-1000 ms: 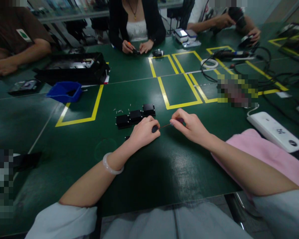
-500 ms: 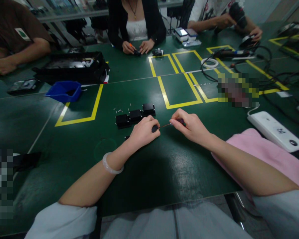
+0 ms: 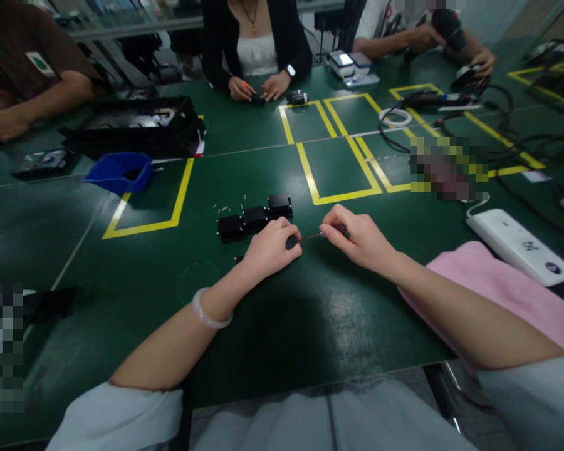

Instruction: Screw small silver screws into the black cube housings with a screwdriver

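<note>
My left hand (image 3: 275, 244) is closed around a small black part (image 3: 291, 242), much of it hidden by the fingers. In my right hand (image 3: 357, 235) is a screwdriver (image 3: 313, 236), its dark handle inside the curled fingers. The thin shaft points left and its tip meets the black part. Just beyond my left hand, black box-shaped parts (image 3: 255, 217) stand in a slanting row, with small light pins at their corners. Several tiny screws (image 3: 224, 208) lie loose behind them. A bit of another black thing (image 3: 239, 259) peeks out beside my left wrist.
A blue bin (image 3: 120, 172) and a large black housing (image 3: 136, 125) are at the left. To the right are a white power strip (image 3: 521, 245), a pink cloth (image 3: 474, 269) and black cables. Yellow tape (image 3: 348, 195) marks the green table. Three people sit across it.
My hands keep almost the same position, with the screwdriver still against the black part. Across the table, a person's wrist has turned slightly and a bright watch face now shows.
</note>
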Tool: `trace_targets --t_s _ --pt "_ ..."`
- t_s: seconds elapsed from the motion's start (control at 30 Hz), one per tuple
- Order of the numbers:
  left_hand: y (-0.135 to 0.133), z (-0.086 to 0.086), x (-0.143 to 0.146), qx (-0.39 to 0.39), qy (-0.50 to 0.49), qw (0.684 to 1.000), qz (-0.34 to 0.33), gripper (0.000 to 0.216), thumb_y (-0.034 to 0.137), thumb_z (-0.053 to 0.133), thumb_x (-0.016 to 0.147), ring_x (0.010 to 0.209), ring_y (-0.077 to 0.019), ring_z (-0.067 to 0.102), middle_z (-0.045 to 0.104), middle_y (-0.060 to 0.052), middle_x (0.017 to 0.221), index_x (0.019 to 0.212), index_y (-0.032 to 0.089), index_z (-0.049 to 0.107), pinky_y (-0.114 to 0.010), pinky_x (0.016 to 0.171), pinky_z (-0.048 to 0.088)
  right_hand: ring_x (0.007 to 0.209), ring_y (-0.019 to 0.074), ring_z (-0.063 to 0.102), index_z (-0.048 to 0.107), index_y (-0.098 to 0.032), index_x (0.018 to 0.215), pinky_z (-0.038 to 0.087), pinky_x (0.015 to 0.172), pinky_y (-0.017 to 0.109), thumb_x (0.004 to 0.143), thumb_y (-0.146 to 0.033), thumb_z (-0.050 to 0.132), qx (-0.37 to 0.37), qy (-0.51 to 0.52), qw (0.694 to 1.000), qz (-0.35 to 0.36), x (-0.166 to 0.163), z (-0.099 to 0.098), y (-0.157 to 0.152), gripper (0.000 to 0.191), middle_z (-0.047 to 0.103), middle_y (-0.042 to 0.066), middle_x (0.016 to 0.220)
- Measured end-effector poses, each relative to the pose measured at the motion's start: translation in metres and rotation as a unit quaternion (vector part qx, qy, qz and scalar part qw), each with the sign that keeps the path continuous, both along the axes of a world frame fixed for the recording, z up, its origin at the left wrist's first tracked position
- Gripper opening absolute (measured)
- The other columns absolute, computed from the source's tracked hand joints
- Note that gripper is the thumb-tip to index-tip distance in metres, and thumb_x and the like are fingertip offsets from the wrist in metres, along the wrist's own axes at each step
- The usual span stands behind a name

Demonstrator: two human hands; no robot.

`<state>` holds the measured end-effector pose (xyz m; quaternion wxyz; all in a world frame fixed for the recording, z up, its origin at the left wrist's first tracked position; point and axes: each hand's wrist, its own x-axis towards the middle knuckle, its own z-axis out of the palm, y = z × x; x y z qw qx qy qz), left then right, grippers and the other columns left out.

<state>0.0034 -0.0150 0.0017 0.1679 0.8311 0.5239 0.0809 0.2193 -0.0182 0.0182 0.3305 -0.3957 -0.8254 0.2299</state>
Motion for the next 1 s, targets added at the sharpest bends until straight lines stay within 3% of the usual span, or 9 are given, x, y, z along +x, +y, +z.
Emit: trace_targets --t_s 0.1,0.2,0.3,0.43,0.6,0.7,0.83,1.0 --pt "0.0000 -0.0003 -0.0005 0.003 -0.002 1.000 -0.001 0.022 0.030 0.053 0.086 0.104 -0.0249 0.059 0.062 -0.006 0.111 0.099 0.022 0.068 -0.035 0.078 0.052 0.066 0.0145 0.058 0.050 -0.022 0.094 0.041 0.063 0.026 0.095 -0.025 0.050 0.007 0.019 1.000 0.002 -0.0007 -0.0010 -0.0004 0.003 0.061 0.001 0.078" --pt "0.0000 -0.0002 -0.0007 0.002 -0.002 1.000 0.001 0.022 0.030 0.053 0.086 0.104 -0.0250 0.060 0.062 -0.006 0.111 0.098 0.022 0.068 -0.036 0.078 0.052 0.069 0.0157 0.060 0.050 -0.022 0.101 0.043 0.065 0.027 0.093 -0.023 0.050 0.004 0.024 1.000 0.004 -0.0008 -0.0017 -0.0005 0.008 0.063 0.002 0.082" --pt "0.0004 -0.0002 -0.0004 0.001 -0.005 1.000 0.000 0.022 0.030 0.053 0.085 0.104 -0.0253 0.060 0.062 -0.006 0.111 0.099 0.022 0.069 -0.036 0.077 0.051 0.067 0.0151 0.058 0.051 -0.022 0.095 0.041 0.063 0.027 0.095 -0.026 0.050 0.004 0.015 1.000 0.009 -0.0001 -0.0019 0.0000 0.004 0.061 0.001 0.077" --pt "0.0007 0.0000 0.0000 -0.003 -0.005 1.000 -0.002 0.022 0.030 0.053 0.086 0.105 -0.0256 0.059 0.062 -0.006 0.112 0.099 0.022 0.068 -0.037 0.078 0.051 0.061 0.0135 0.054 0.050 -0.022 0.087 0.038 0.059 0.026 0.098 -0.033 0.050 0.003 0.011 1.000 0.010 0.0007 -0.0022 0.0003 0.016 0.057 -0.001 0.070" --pt "-0.0002 -0.0005 -0.0004 0.000 -0.005 1.000 0.000 0.022 0.030 0.053 0.085 0.105 -0.0253 0.059 0.062 -0.006 0.112 0.099 0.022 0.068 -0.036 0.076 0.051 0.065 0.0146 0.059 0.049 -0.022 0.096 0.042 0.062 0.027 0.095 -0.026 0.049 -0.003 0.024 1.000 0.005 -0.0003 -0.0032 -0.0004 0.004 0.061 0.000 0.076" --pt "-0.0004 -0.0011 -0.0007 0.002 -0.008 1.000 -0.001 0.022 0.030 0.053 0.085 0.104 -0.0253 0.059 0.062 -0.006 0.111 0.098 0.022 0.068 -0.036 0.076 0.051 0.067 0.0153 0.061 0.049 -0.022 0.101 0.043 0.063 0.027 0.093 -0.022 0.049 -0.002 0.027 1.000 0.004 -0.0007 -0.0034 -0.0003 0.008 0.062 0.001 0.079" --pt "-0.0002 -0.0013 -0.0006 -0.002 -0.006 1.000 0.000 0.022 0.031 0.053 0.086 0.104 -0.0256 0.059 0.062 -0.006 0.112 0.099 0.022 0.068 -0.036 0.076 0.051 0.068 0.0151 0.060 0.050 -0.021 0.095 0.042 0.063 0.026 0.094 -0.025 0.050 0.003 0.025 1.000 0.007 -0.0004 -0.0036 0.0006 0.003 0.061 0.001 0.078" --pt "-0.0005 -0.0007 -0.0003 0.002 -0.007 1.000 -0.004 0.022 0.030 0.053 0.086 0.104 -0.0252 0.059 0.062 -0.006 0.111 0.098 0.022 0.068 -0.037 0.079 0.051 0.063 0.0139 0.056 0.051 -0.021 0.089 0.040 0.060 0.026 0.097 -0.032 0.052 0.013 0.018 1.000 0.009 0.0003 -0.0052 0.0013 0.013 0.059 0.000 0.073"
